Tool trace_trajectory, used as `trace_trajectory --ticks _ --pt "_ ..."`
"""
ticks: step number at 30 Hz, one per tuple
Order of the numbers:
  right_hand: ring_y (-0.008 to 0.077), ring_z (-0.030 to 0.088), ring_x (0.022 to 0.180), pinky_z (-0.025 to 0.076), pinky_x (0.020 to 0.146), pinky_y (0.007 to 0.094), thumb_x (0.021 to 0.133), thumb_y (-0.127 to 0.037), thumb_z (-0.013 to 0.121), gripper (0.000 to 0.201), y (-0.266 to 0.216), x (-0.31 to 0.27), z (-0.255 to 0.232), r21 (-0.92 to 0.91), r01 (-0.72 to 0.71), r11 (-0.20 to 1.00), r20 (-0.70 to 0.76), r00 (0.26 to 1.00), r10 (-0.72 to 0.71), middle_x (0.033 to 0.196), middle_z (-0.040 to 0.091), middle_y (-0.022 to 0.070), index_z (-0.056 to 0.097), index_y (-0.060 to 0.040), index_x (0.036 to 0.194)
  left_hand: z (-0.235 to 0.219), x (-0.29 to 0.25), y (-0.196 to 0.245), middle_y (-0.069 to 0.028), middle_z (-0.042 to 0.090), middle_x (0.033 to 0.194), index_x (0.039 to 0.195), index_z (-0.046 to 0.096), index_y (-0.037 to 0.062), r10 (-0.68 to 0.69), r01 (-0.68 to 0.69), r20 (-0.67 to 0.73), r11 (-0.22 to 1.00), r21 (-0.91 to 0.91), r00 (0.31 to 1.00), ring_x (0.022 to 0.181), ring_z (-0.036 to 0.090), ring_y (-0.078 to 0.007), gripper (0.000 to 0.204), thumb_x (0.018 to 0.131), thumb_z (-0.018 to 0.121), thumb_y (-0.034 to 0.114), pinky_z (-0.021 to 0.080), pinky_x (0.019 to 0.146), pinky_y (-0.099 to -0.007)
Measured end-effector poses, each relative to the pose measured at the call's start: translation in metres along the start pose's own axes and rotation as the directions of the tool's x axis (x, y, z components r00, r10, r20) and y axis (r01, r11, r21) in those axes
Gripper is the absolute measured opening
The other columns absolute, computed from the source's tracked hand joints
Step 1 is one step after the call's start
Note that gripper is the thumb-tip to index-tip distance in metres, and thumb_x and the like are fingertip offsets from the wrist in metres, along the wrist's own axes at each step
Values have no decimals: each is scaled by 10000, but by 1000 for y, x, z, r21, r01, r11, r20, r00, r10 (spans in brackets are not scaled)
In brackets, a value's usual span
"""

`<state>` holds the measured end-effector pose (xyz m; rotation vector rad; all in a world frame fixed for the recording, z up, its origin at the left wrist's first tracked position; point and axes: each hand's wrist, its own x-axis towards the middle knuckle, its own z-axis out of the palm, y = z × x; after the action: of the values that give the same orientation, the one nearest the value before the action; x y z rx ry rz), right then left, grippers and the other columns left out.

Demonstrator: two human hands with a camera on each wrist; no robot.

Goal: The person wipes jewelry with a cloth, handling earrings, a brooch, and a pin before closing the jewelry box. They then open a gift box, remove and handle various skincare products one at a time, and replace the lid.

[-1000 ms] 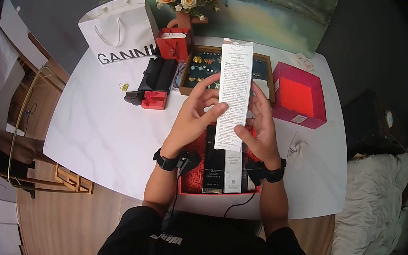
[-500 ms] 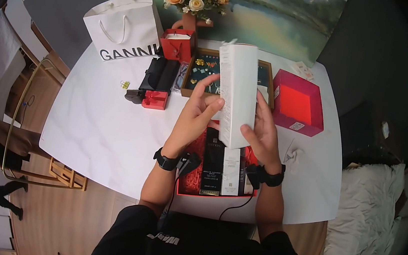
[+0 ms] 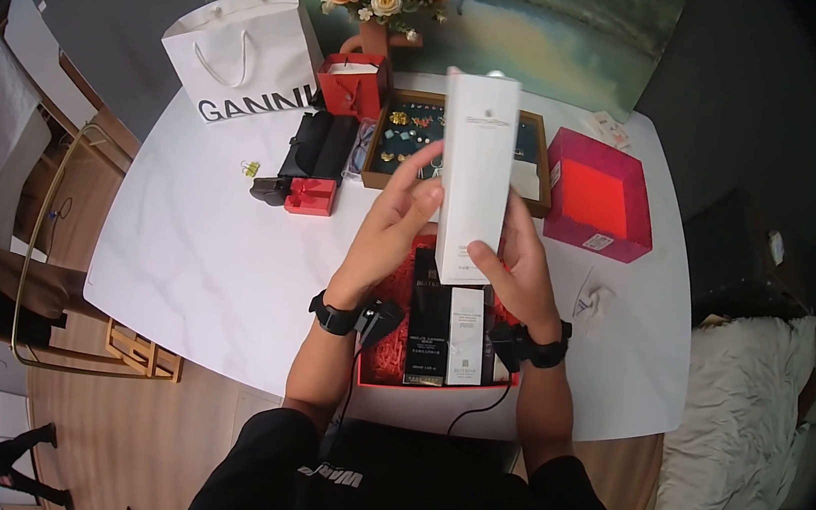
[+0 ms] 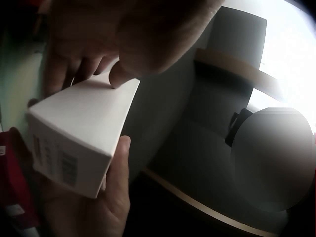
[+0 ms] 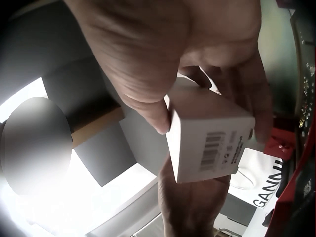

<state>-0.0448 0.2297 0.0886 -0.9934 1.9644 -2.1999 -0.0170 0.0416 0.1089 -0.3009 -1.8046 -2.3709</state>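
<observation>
A tall white carton (image 3: 477,177) stands raised over the table between both hands, a plain face with small print toward the head view. My left hand (image 3: 391,228) grips its left side, thumb along the edge. On the other side my right hand (image 3: 525,273) holds it, with the thumb across the lower front. A barcode shows on the carton's end (image 5: 212,153) in the right wrist view. Below the hands lies an open red box (image 3: 383,386) of red shredded paper (image 3: 382,358), holding a black carton (image 3: 426,343) and a smaller white carton (image 3: 466,337).
Behind the hands lies a jewelry tray (image 3: 373,179); an open magenta box (image 3: 596,241) stands to its right. At the left are a white GANNI bag (image 3: 240,55), a small red bag (image 3: 351,92), a black case (image 3: 319,149) and a red gift box (image 3: 310,198). A flower vase (image 3: 374,42) stands at the back.
The white carton has been turned in the hands, from its densely printed side to a plainer front face. Both hands keep hold of it in nearly the same place.
</observation>
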Motion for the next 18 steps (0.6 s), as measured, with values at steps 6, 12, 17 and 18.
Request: trace_trajectory --ticks 6,12,17,18 --pt "220 547 1271 530 925 296 917 -79 703 779 -9 -2 -7 -96 -70 993 42 996 74 1405 509 165 252 -12 1548 -1 0 -7 -124 644 1269 1498 404 7 81 -84 22 964 251 996 1169 592 -151 532 1045 561 238 486 963 -295" --pt "216 552 1238 539 897 298 916 -77 699 778 -3 0 2 47 13 999 -15 1000 -13 1457 446 167 261 -25 1557 -6 2 -1 -124 647 1267 1515 383 71 -10 11 13 999 -49 1000 1117 618 -138 537 1030 582 187 530 887 -304" --pt "236 548 1219 510 957 320 911 -44 682 752 -14 0 3 -170 64 983 -12 998 -67 1430 447 157 307 -58 1563 1 1 0 -107 650 1261 1484 407 59 97 -94 -36 994 59 995 1080 635 -130 504 1028 584 179 526 897 -297" --pt "249 543 1212 501 965 333 898 -39 692 717 -17 0 2 -239 130 962 35 991 -125 1404 457 162 367 -60 1537 1 1 -3 -103 648 1254 1471 419 43 106 -104 -16 990 99 994 1083 631 -127 491 1030 581 184 523 897 -290"
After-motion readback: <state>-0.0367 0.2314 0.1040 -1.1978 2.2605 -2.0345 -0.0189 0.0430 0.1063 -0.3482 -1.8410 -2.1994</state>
